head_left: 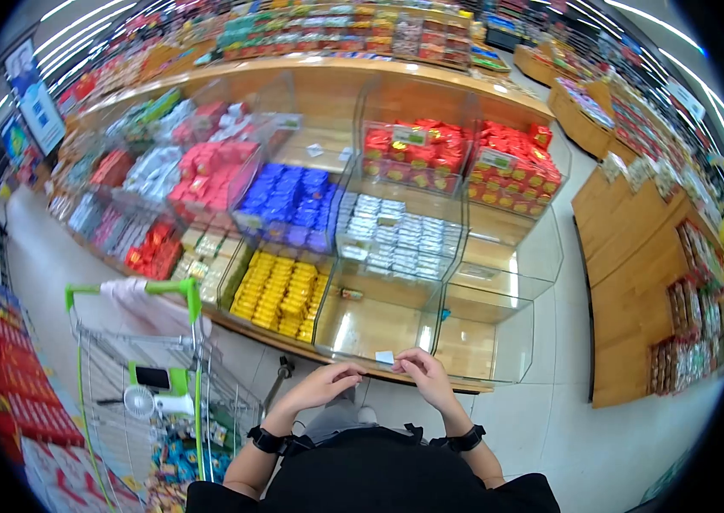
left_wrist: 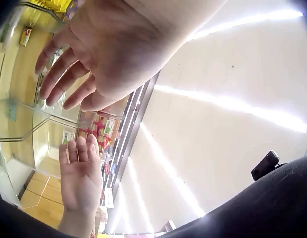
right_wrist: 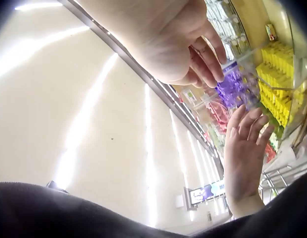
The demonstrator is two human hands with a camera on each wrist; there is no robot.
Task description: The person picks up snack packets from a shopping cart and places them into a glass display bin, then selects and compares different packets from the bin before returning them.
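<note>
In the head view both hands are in front of the body at the front edge of a glass-sided display. My left hand (head_left: 325,386) has loosely bent, spread fingers and holds nothing. The right hand (head_left: 424,376) is beside a small white card (head_left: 385,356) at the display's edge; whether its fingertips touch the card I cannot tell. Both wrist views show empty palms with relaxed fingers: the left hand (left_wrist: 109,54) above the right hand (left_wrist: 81,178), and the right hand (right_wrist: 168,39) above the left hand (right_wrist: 246,158).
Display compartments hold yellow packets (head_left: 281,293), blue packets (head_left: 288,198), silver packets (head_left: 400,238) and red packets (head_left: 512,167). A small item (head_left: 351,293) lies in the front compartment. On the left stands a shopping cart (head_left: 195,299) with a phone and small fan; a wooden shelf (head_left: 635,282) is right.
</note>
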